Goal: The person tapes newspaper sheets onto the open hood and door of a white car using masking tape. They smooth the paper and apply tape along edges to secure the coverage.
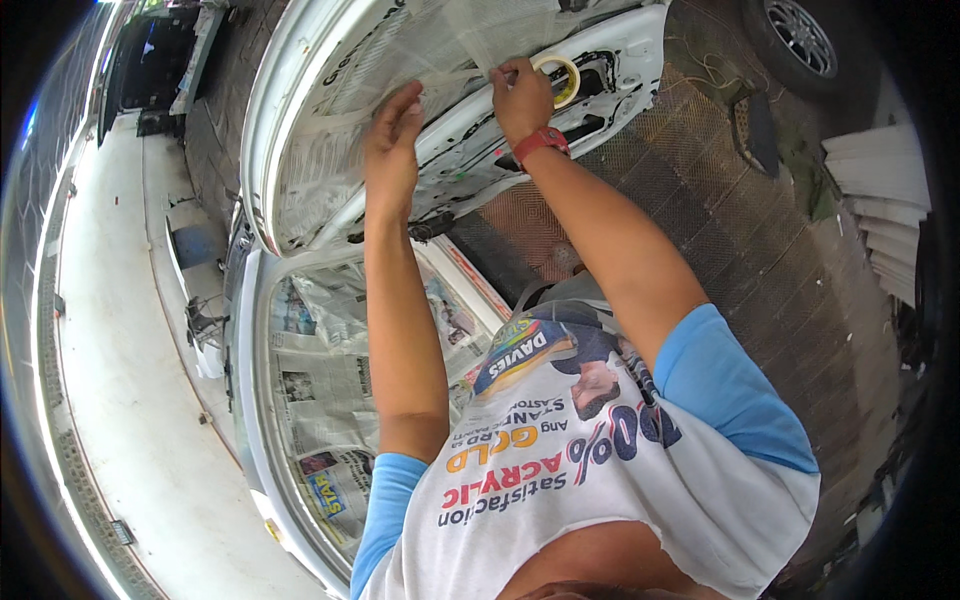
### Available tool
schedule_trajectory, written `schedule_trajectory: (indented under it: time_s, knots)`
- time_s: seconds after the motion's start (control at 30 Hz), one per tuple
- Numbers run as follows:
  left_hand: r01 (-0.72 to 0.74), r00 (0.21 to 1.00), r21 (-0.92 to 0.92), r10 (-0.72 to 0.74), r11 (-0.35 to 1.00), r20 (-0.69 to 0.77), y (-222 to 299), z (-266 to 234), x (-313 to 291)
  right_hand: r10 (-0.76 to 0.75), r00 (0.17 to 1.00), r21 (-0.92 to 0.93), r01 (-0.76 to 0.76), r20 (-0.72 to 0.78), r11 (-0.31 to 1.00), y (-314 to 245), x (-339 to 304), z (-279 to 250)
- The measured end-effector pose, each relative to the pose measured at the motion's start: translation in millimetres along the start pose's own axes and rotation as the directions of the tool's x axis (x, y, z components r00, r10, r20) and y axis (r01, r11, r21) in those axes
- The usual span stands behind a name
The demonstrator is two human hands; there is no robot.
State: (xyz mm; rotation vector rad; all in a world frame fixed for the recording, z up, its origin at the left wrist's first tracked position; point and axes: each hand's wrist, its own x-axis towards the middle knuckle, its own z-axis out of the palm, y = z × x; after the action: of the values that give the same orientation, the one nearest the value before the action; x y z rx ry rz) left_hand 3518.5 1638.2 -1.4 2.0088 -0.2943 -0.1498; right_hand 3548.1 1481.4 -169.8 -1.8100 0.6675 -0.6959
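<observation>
While the two hands are apart from each other, both are raised to the inner side of a white car door (625,40), whose window area is covered with newspaper (340,130). The left hand (393,145) has its fingers stretched upward and nearly straight, with its palm turned toward the right; it is at the lower edge of the paper, and whether its fingertips press on it I cannot tell. The right hand (523,100) is higher and further right, fingers bent, with thumb and forefinger close together at the paper's edge; what they pinch is too small to make out. A roll of tape (575,82), pale with a yellow inside, is just to the right of that hand, in front of the door's black-marked openings, and I cannot tell how firmly the fingers hold it. A red watch (541,146) circles the right wrist. Below the door, more newspaper covers a window (330,370) in the white car body. The person wears a white shirt (540,500) with light blue sleeves. On the right is a patterned floor (740,250), with a wheel (800,40) near the upper corner
</observation>
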Motion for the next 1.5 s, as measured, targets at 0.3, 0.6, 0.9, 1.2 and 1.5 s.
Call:
schedule_trajectory:
  time_s: [0.3,0.6,0.9,1.2,1.5]
  knots:
    - [0.123,0.979,0.044,-0.128,0.991,0.16,-59.1,75.7,-19.3,-0.18,0.718,0.206,0.052,0.673,0.977,31.1,-72.7,-130.6]
    - [0.219,0.973,-0.425,-0.166,0.878,0.158,-82.5,138.2,-155.4,-0.017,0.279,0.12,-0.356,0.96,0.927,15.4,-85.6,-247.1]
    - [-0.002,0.958,0.12,0.036,0.993,-0.285,-30.5,122.0,-199.3,0.205,0.038,-0.198,-0.144,0.978,0.97,32.2,-73.8,-263.3]
    - [-0.006,0.691,-0.391,-0.279,0.92,-0.667,-120.6,116.9,-175.7,-0.567,0.261,0.382,0.519,0.781,0.765,-17.4,-102.4,-317.2]
    - [-0.168,0.72,-0.45,-0.203,0.877,-0.664,-160.4,114.3,-35.3,0.051,0.63,-0.204,0.174,0.775,0.963,74.2,-75.9,-401.6]
